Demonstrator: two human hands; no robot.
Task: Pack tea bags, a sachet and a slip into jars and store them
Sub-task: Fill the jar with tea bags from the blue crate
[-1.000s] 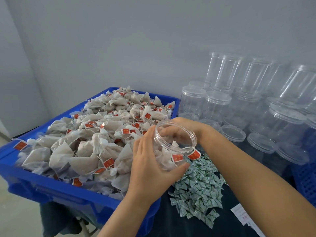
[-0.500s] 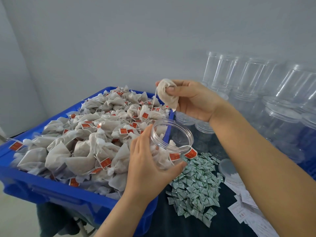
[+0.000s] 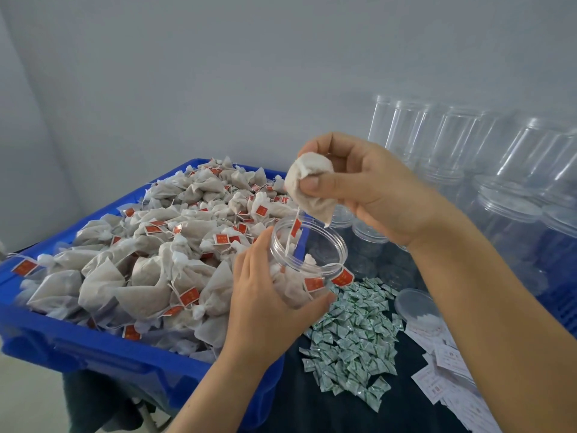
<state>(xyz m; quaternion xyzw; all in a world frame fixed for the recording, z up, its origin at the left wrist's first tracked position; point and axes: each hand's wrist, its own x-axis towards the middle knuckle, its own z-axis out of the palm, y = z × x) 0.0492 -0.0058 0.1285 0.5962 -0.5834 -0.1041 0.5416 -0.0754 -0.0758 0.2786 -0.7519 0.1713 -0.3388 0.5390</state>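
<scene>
Head view: the left hand [image 3: 268,295] grips the open jar [image 3: 307,260], which leans against the blue crate [image 3: 93,354] of tea bags. Above the jar's mouth the right hand [image 3: 368,189] pinches one tea bag [image 3: 309,185], lower than half a second ago, its red tag [image 3: 295,227] now dangling inside the rim. Tag print is unreadable. Green sachets [image 3: 349,339] lie right of the jar, paper slips [image 3: 443,379] beyond them.
</scene>
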